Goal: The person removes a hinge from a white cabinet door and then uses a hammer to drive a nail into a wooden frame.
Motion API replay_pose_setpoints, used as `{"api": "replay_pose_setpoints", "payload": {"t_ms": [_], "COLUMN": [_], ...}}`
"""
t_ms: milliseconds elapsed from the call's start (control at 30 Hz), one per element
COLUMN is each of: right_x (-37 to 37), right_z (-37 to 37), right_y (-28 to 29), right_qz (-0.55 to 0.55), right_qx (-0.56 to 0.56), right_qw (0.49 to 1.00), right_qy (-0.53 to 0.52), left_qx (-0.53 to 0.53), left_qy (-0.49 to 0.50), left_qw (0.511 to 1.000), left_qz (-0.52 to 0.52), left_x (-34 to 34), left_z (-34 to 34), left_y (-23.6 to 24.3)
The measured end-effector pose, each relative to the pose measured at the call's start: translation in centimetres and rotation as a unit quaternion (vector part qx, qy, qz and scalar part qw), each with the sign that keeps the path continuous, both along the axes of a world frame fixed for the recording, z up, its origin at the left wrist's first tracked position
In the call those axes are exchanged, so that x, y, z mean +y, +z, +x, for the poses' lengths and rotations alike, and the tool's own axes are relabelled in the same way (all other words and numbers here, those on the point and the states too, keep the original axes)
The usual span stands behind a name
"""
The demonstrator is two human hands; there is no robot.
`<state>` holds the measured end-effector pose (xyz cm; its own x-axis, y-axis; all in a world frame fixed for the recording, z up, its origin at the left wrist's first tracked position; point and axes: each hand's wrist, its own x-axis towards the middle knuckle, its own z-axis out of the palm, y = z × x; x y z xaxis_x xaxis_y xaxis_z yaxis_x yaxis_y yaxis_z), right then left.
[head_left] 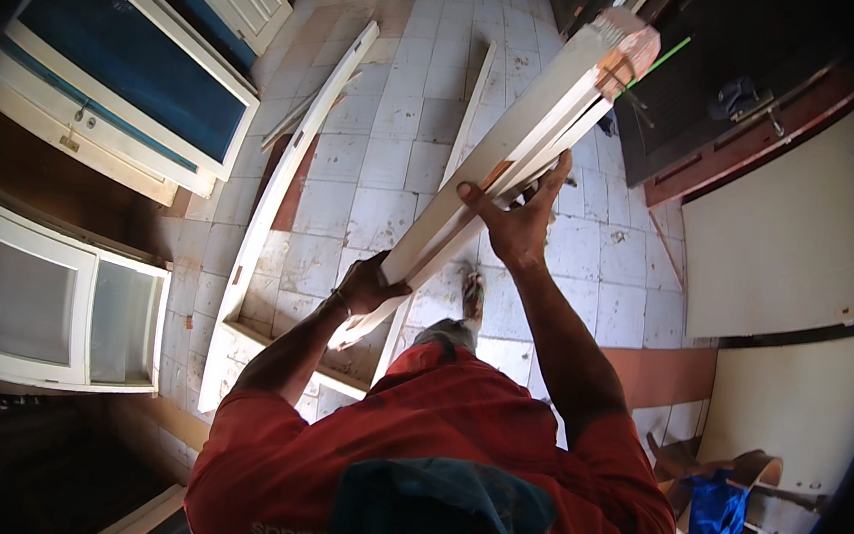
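Note:
A long white-painted wooden beam slants across in front of me, with its far end raised toward the upper right. Grooves run along it, and bare wood shows at the chipped far end. My left hand is closed round the near part of the beam, below its middle. Farther up, my right hand grips it, thumb on the upper face and fingers round the right side, partly hidden. A thin green strip sticks out beside the far end.
On the tiled floor lies a white wooden frame, left of and under the beam. White-framed doors and a glazed window stand at the left. Cream panels line the right, with a blue cloth at the lower right.

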<state>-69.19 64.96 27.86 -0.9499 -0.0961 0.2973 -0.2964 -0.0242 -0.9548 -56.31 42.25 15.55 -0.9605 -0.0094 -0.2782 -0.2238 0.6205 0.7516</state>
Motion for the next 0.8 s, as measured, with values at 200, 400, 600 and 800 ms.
{"api": "replay_pose_setpoints", "payload": {"t_ms": [200,400,600,800], "right_x": [3.2,6.9,15.2,19.0], "right_z": [-14.7,-27.6,-42.5,-55.1], "right_y": [-5.6,-8.9,0.2,16.8], "right_qz": [-0.073,0.007,0.187,-0.104], "right_qx": [-0.138,-0.304,0.150,0.278], "right_qw": [0.978,0.923,0.930,0.862], "right_qy": [0.139,0.235,0.279,0.410], "left_qx": [-0.016,-0.082,-0.097,-0.092], "left_qy": [0.006,0.103,0.119,0.198], "left_qw": [0.997,0.976,0.986,0.976], "left_qz": [0.074,0.176,0.069,0.001], "left_x": [-1.2,-0.5,2.9,4.4], "left_z": [-8.9,-17.3,-29.1,-36.8], "left_y": [-1.1,-4.4,-3.4,-6.3]}}
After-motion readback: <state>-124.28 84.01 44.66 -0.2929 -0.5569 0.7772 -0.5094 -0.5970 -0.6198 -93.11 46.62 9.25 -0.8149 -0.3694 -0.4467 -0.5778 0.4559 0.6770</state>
